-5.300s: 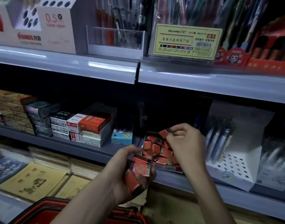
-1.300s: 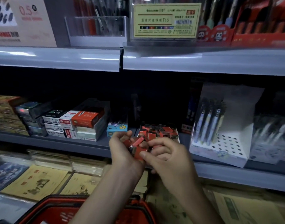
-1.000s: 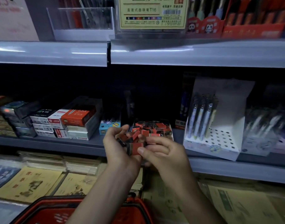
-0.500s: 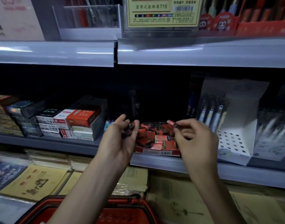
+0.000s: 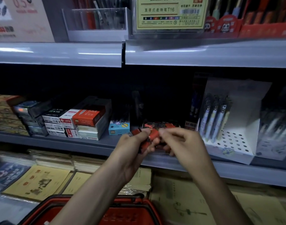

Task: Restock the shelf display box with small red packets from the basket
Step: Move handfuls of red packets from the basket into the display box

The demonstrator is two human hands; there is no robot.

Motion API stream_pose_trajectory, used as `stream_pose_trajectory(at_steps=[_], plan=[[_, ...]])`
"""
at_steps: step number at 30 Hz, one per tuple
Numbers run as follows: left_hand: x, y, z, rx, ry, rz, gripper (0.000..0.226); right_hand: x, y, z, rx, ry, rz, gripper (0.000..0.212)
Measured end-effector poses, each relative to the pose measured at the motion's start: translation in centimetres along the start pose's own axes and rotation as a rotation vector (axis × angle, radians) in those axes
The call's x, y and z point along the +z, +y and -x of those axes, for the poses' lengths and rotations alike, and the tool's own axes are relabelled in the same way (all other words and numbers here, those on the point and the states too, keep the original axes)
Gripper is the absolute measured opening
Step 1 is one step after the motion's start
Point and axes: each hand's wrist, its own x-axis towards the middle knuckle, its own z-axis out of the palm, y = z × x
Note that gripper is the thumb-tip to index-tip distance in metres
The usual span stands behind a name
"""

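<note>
Left hand: grips a small bundle of red packets, the fingers curled round them, just in front of the display box.
Right hand: fingers curled; thumb and forefinger seem to pinch the end of the top packet of the same bundle (this part is blurred, so I judge it from the shape of the fingers).
Red packets: several are in the left hand; some more lie already in the box.
Display box: it stands on the shelf, mostly hidden behind both hands; how full it is I cannot tell.
Basket: at the bottom edge, well below the hands; whether packets remain inside is not visible.
Done: I judge that part of the stock is in the box.
Left: the bundle in the hand must go in, packet by packet; then perhaps more from the basket.
</note>
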Motion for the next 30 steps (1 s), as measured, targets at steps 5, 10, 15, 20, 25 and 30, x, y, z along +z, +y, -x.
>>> stream_pose_trajectory(at_steps=[5,10,15,20,25,30], plan=[[-1.1,-0.2,0.3,0.026,-0.045,-0.290,0.016,0.4,0.0,-0.4,0.233,-0.070,-0.189,0.007],[-1.6,0.7,0.2,-0.057,0.066,-0.227,0.023,0.9,0.2,-1.1,0.037,0.158,-0.040,0.006],[-1.7,2.5,0.4,-0.202,0.056,0.009,0.045,1.4,1.5,-2.7,-0.423,0.233,0.810,0.014],[-0.8,3.5,0.5,-0.087,0.030,0.004,0.030,1.8,1.9,-2.9,-0.467,0.048,1.021,0.034],[-0.7,3.0,-1.0,0.515,0.191,-0.887,0.043,1.5,1.9,-1.9,-0.412,0.057,0.971,0.037],[-1.0,1.7,-4.9,1.220,0.307,-1.829,0.033,0.6,2.0,-1.4,-0.380,0.116,0.897,0.037]])
